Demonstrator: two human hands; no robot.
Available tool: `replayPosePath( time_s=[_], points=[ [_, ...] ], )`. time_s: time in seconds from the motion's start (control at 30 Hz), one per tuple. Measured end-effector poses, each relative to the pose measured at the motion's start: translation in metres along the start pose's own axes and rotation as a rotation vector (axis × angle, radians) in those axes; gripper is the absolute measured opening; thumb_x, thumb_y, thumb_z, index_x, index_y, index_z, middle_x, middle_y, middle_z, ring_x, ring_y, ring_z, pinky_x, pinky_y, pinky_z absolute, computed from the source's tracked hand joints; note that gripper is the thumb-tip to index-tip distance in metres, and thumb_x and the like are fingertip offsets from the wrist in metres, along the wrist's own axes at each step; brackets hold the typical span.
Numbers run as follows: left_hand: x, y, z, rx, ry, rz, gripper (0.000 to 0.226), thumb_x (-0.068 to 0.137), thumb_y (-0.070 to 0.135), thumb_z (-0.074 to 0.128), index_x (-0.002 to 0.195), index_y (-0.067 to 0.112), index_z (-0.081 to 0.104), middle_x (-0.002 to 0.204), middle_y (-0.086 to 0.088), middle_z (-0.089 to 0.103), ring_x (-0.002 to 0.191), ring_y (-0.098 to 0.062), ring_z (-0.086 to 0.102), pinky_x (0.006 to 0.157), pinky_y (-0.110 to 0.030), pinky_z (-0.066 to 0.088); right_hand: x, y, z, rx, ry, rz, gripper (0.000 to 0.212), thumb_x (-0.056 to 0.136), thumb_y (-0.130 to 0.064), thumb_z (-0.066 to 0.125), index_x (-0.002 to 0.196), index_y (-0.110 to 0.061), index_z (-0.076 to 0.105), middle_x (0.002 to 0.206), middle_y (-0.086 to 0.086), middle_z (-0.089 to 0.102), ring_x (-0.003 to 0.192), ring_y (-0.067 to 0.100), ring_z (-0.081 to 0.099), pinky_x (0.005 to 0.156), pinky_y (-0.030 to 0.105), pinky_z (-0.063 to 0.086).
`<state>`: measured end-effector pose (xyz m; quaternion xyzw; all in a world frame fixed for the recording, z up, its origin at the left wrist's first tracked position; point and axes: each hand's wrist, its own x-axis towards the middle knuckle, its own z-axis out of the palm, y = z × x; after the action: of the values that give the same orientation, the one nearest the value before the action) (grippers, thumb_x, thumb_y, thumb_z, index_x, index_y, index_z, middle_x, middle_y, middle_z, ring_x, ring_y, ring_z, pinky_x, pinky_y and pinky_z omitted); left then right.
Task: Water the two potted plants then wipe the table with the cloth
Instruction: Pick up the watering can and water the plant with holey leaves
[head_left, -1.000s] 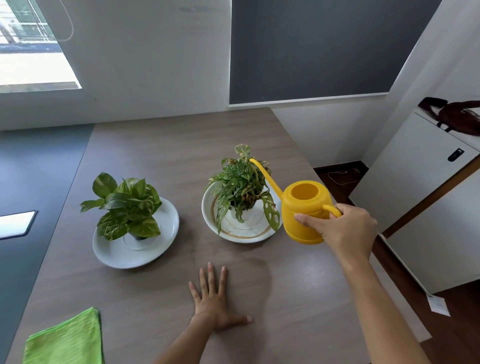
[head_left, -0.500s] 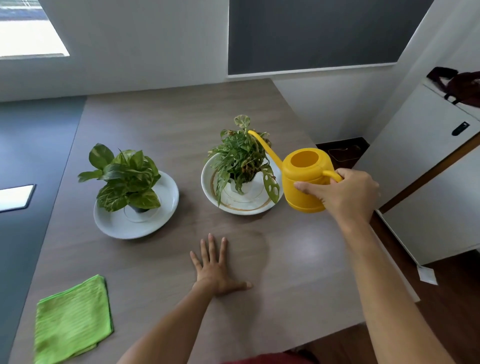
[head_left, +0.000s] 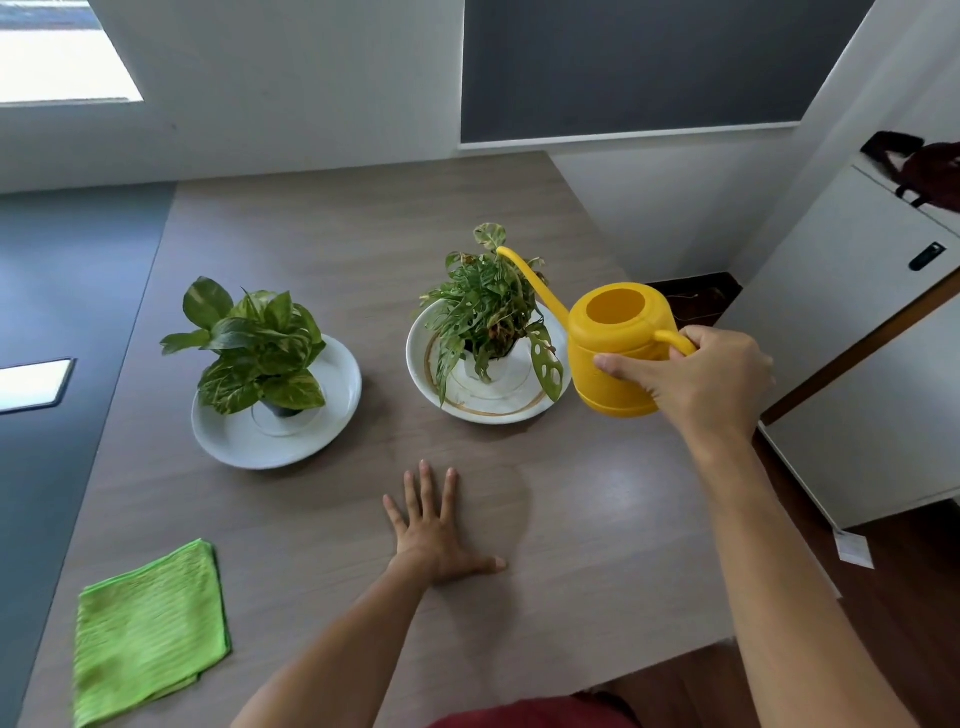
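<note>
My right hand (head_left: 696, 379) grips the handle of a yellow watering can (head_left: 613, 348), held just right of the right potted plant (head_left: 485, 306). The can's long spout reaches over that plant's leaves. This plant stands in a white saucer with a gold ring (head_left: 488, 408). A broad-leaved left potted plant (head_left: 254, 345) stands in a plain white saucer (head_left: 234, 441). My left hand (head_left: 434, 525) lies flat on the brown table (head_left: 597, 519), fingers spread, holding nothing. A folded green cloth (head_left: 148, 629) lies at the table's near left corner.
A white cabinet (head_left: 857, 322) stands to the right of the table, with a dark bag (head_left: 930, 166) on top. A dark surface (head_left: 62, 312) borders the table on the left. White walls close the far side.
The view has tilted down and the near table edge shows more. The watering can stays beside the right plant with its spout over the leaves. My left hand has not moved.
</note>
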<state>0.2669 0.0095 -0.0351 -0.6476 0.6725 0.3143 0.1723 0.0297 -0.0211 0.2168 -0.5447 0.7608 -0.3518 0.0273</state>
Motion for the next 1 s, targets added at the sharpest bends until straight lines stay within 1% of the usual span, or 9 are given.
replayPosePath(
  time_s=[0.13, 0.3, 0.4, 0.53, 0.63, 0.73, 0.8, 1.0],
  points=[
    [0.0, -0.001, 0.001, -0.005, 0.003, 0.004, 0.157, 0.043, 0.102, 0.052, 0.148, 0.029, -0.039, 0.146, -0.012, -0.056, 0.133, -0.035, -0.053, 0.108, -0.07, -0.025, 0.0, 0.001, -0.001, -0.009, 0.001, -0.003, 0.062, 0.054, -0.071, 0.08, 0.055, -0.017, 0.048, 0.063, 0.002, 0.061, 0.058, 0.019, 0.055, 0.057, 0.023, 0.034],
    [0.0, -0.001, 0.001, 0.001, -0.002, 0.002, 0.157, 0.044, 0.102, 0.052, 0.148, 0.029, -0.039, 0.147, -0.012, -0.056, 0.133, -0.036, -0.053, 0.108, -0.07, -0.025, -0.002, 0.002, -0.002, -0.013, -0.007, -0.007, 0.061, 0.055, -0.071, 0.078, 0.057, -0.017, 0.049, 0.065, 0.001, 0.06, 0.059, 0.018, 0.054, 0.054, 0.015, 0.025],
    [0.0, -0.001, 0.0, -0.004, -0.007, 0.003, 0.157, 0.044, 0.102, 0.053, 0.148, 0.029, -0.039, 0.147, -0.012, -0.056, 0.133, -0.035, -0.053, 0.108, -0.071, -0.025, -0.003, 0.004, -0.002, -0.005, -0.009, -0.014, 0.059, 0.056, -0.07, 0.078, 0.058, -0.018, 0.05, 0.067, 0.001, 0.06, 0.06, 0.019, 0.055, 0.055, 0.014, 0.026],
    [0.0, 0.0, 0.0, -0.001, -0.01, -0.005, 0.158, 0.041, 0.103, 0.051, 0.148, 0.029, -0.039, 0.147, -0.012, -0.055, 0.133, -0.036, -0.052, 0.108, -0.072, -0.024, -0.004, 0.005, -0.003, 0.012, -0.013, -0.002, 0.058, 0.056, -0.069, 0.08, 0.056, -0.024, 0.044, 0.067, 0.001, 0.061, 0.06, 0.019, 0.055, 0.055, 0.019, 0.031],
    [0.0, 0.0, -0.001, 0.0, -0.011, -0.006, 0.158, 0.042, 0.103, 0.052, 0.148, 0.029, -0.039, 0.147, -0.012, -0.055, 0.133, -0.036, -0.052, 0.108, -0.071, -0.024, -0.005, 0.006, -0.004, 0.019, -0.01, -0.004, 0.059, 0.055, -0.068, 0.08, 0.054, -0.026, 0.04, 0.066, 0.001, 0.06, 0.059, 0.019, 0.054, 0.054, 0.018, 0.03],
    [-0.001, 0.0, -0.001, -0.003, -0.015, -0.001, 0.157, 0.043, 0.102, 0.053, 0.148, 0.029, -0.039, 0.147, -0.012, -0.056, 0.133, -0.036, -0.052, 0.108, -0.071, -0.025, -0.006, 0.009, -0.003, 0.018, -0.013, -0.002, 0.057, 0.056, -0.07, 0.079, 0.057, -0.023, 0.047, 0.068, 0.001, 0.062, 0.061, 0.02, 0.057, 0.06, 0.025, 0.04],
    [-0.002, 0.001, -0.002, -0.002, -0.014, 0.002, 0.157, 0.044, 0.102, 0.052, 0.148, 0.029, -0.039, 0.147, -0.012, -0.055, 0.134, -0.036, -0.052, 0.109, -0.071, -0.024, -0.007, 0.011, -0.002, 0.013, -0.011, 0.001, 0.058, 0.056, -0.071, 0.078, 0.059, -0.021, 0.049, 0.069, 0.001, 0.063, 0.062, 0.021, 0.059, 0.061, 0.028, 0.043],
    [-0.001, 0.0, -0.002, -0.004, -0.015, 0.002, 0.157, 0.043, 0.103, 0.051, 0.148, 0.029, -0.039, 0.146, -0.012, -0.056, 0.133, -0.035, -0.053, 0.109, -0.071, -0.022, -0.008, 0.01, -0.004, 0.019, -0.01, -0.001, 0.059, 0.056, -0.07, 0.079, 0.055, -0.025, 0.042, 0.067, 0.001, 0.061, 0.059, 0.019, 0.055, 0.06, 0.026, 0.038]
  ],
)
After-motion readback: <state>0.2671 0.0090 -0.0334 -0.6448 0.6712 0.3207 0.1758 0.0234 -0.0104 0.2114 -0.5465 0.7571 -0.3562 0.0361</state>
